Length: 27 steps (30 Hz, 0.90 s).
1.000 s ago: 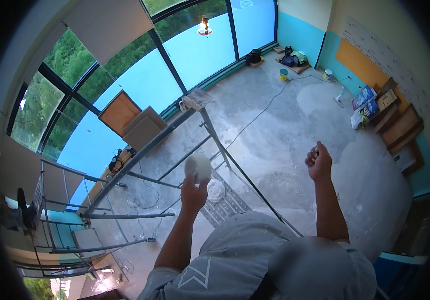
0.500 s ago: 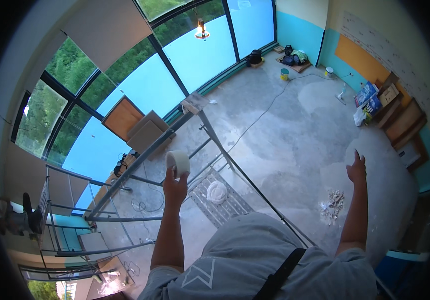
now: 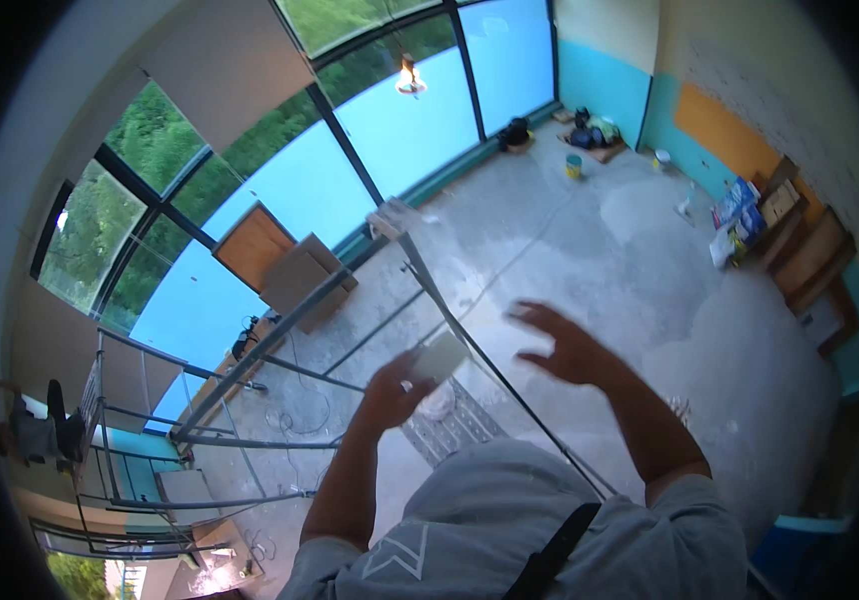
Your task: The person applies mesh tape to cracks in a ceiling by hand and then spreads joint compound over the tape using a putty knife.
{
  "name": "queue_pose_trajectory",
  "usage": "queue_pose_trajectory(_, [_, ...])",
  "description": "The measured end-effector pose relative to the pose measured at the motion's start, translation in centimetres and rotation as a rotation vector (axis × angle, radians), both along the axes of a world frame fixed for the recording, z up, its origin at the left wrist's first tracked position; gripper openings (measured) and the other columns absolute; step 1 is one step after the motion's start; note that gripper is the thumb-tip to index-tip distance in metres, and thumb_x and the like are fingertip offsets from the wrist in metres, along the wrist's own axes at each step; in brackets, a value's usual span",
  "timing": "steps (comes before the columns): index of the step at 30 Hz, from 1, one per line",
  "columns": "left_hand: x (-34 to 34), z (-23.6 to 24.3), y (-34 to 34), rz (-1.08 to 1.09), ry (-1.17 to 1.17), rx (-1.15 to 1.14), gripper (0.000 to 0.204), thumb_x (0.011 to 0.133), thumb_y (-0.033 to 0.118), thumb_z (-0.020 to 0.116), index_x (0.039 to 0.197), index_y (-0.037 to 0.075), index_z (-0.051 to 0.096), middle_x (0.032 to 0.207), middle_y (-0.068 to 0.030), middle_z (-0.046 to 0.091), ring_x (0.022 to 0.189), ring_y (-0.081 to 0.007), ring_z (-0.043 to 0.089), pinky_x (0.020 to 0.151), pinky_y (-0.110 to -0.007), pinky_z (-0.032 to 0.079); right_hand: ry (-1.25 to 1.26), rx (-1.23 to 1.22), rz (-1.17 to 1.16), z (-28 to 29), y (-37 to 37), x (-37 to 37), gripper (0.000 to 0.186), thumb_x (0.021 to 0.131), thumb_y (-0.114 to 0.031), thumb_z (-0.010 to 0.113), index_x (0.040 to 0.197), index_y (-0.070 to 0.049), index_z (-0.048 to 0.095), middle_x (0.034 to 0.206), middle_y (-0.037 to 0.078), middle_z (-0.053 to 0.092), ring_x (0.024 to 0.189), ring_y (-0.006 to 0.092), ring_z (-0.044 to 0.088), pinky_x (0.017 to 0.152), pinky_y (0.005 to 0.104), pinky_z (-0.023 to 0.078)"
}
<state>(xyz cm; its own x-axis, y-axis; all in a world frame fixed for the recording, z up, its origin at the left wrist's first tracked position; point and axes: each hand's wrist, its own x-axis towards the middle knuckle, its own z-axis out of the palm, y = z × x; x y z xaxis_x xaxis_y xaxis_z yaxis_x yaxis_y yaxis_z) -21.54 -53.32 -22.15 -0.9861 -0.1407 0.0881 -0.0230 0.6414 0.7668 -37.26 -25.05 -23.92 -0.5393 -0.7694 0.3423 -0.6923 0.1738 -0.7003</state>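
Note:
My left hand (image 3: 390, 395) grips a pale roll of tape (image 3: 443, 355), held on its side over the scaffold, slightly blurred. Just right of the roll, my right hand (image 3: 565, 345) is raised with fingers spread, holding nothing and apart from it. Below my hands lies a perforated metal scaffold plank (image 3: 465, 420) with a white coiled bundle (image 3: 436, 402) on it, partly hidden by my left hand. Grey scaffold tubes (image 3: 280, 338) run around me, and a grey board (image 3: 388, 218) sits on the frame's far corner.
Another person (image 3: 40, 435) is on scaffolding at far left. Boards (image 3: 250, 247) lean on the windows; cables cross the concrete floor (image 3: 680, 300). A bucket (image 3: 574, 166) and piled bags stand at the back; timber and bags (image 3: 800, 250) line the right wall. A lamp (image 3: 410, 80) hangs high.
My left hand has swung rightward with the tape roll. My right hand has moved left toward it from the right side, and its fingers have spread.

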Motion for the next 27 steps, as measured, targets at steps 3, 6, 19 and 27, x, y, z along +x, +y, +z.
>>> queue_pose_trajectory(3, [0.7,-1.6,-2.1,-0.233,0.013,0.072,0.055,0.084,0.029,0.07,0.128,0.002,0.052,0.118,-0.0162,0.062,0.108,-0.0252,0.06,0.093,-0.037,0.047,0.009,0.142,0.422,1.4,-5.9,2.5,0.069,0.078,-0.023,0.076,0.138,-0.006,0.045,0.144,0.021,0.038,0.132,0.0377,0.038,0.109,0.0427,0.033])
queue_pose_trajectory(6, [1.0,-2.0,-3.8,-0.277,0.095,0.262,0.07,0.083,0.027,0.074,0.137,0.002,0.039,0.125,-0.0172,0.055,0.114,-0.0266,0.057,0.093,-0.037,0.048,0.036,-0.001,0.36,3.7,-9.1,3.3,0.049,0.084,-0.021,0.071,0.128,-0.005,0.056,0.12,0.018,0.06,0.111,0.0336,0.057,0.097,0.0397,0.045])
queue_pose_trajectory(19, [7.5,14.6,-11.8,0.206,0.476,-0.145,0.063,0.085,0.026,0.073,0.137,0.005,0.044,0.143,-0.0239,0.036,0.131,-0.038,0.043,0.101,-0.047,0.046,-0.114,-0.056,0.37,18.1,-23.6,4.3,0.043,0.08,-0.031,0.078,0.102,0.001,0.058,0.1,0.013,0.065,0.086,0.023,0.068,0.075,0.0333,0.055])
queue_pose_trajectory(27, [13.8,28.3,-11.2,0.206,0.397,-0.834,0.059,0.067,0.031,0.086,0.11,0.002,0.059,0.148,-0.0231,0.034,0.131,-0.0401,0.043,0.101,-0.044,0.046,-0.815,-0.177,0.823,28.2,-29.8,3.6,0.022,0.095,-0.021,0.06,0.104,-0.001,0.058,0.092,0.009,0.062,0.083,0.0211,0.066,0.072,0.0368,0.058])
